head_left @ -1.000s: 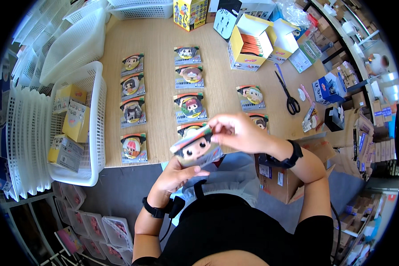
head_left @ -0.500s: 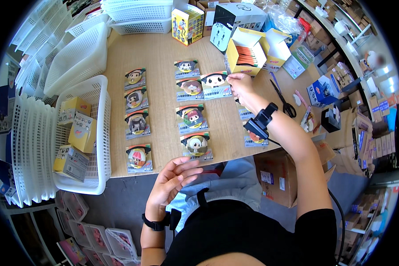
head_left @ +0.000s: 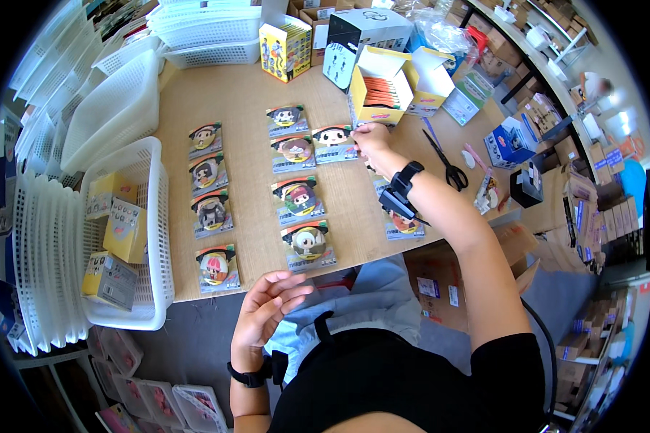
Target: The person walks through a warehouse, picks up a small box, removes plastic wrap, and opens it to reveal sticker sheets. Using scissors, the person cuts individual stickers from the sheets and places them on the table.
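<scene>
My right hand pinches the right edge of a badge packet with a white cartoon face, at or just above the table. Touching or nearly touching its left side is a packet with a brown-haired figure, part of a middle column of badge packets. Nearest me in that column lies a packet with a pale-haired figure. My left hand hovers at the table's front edge, fingers apart and holding nothing. Under my right forearm, more packets are partly covered.
Another column of badge packets runs down the left. A white basket with yellow boxes stands beyond it. At the back is an open yellow box filled with orange-edged packets. Black scissors lie on the right.
The whole view has shifted, moving the table contents left and slightly down. The white-faced packet looks a little lower, still beside the middle column. My left hand stays open.
</scene>
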Demonstrator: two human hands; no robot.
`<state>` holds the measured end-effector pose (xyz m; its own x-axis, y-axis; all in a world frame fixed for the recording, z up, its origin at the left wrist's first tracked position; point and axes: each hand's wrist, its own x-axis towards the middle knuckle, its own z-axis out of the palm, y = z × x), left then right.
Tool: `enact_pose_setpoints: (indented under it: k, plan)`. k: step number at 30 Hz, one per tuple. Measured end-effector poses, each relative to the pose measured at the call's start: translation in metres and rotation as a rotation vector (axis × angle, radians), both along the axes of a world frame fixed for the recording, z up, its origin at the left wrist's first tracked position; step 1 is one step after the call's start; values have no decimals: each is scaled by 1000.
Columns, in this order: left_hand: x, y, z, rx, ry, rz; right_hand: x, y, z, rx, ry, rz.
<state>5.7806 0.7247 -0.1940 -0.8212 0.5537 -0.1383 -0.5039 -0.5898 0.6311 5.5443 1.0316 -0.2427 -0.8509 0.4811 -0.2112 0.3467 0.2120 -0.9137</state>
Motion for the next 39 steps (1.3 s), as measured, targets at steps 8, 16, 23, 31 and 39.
enact_pose_setpoints:
  k: [8,16,23,31,39]
  plan:
    - [2,-1,-4,-5,20,7,17,8,28,583,374,-45]
    - [3,1,-4,-31,-14,10,25,56,53,846,310,92]
    - [8,0,-5,-72,-22,51,41,110,42,626,313,101]
    - [7,1,-6,-112,-31,73,65,159,38,574,306,68]
    - [11,-1,-9,-124,-48,101,65,148,45,687,325,102]
